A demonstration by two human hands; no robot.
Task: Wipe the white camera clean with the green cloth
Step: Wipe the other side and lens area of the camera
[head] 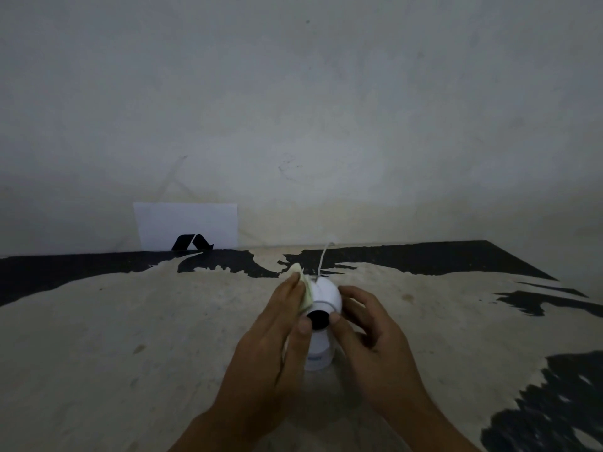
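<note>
The white camera stands upright on the table, a round head with a black lens facing me on a cylindrical base. A thin white cable rises from its back toward the wall. My left hand presses the pale green cloth against the left side of the head; only a strip of cloth shows above my fingers. My right hand grips the head's right side, thumb beside the lens.
The table is beige with black patches along the far edge and at the right. A white card with a black mark leans against the grey wall at the back left.
</note>
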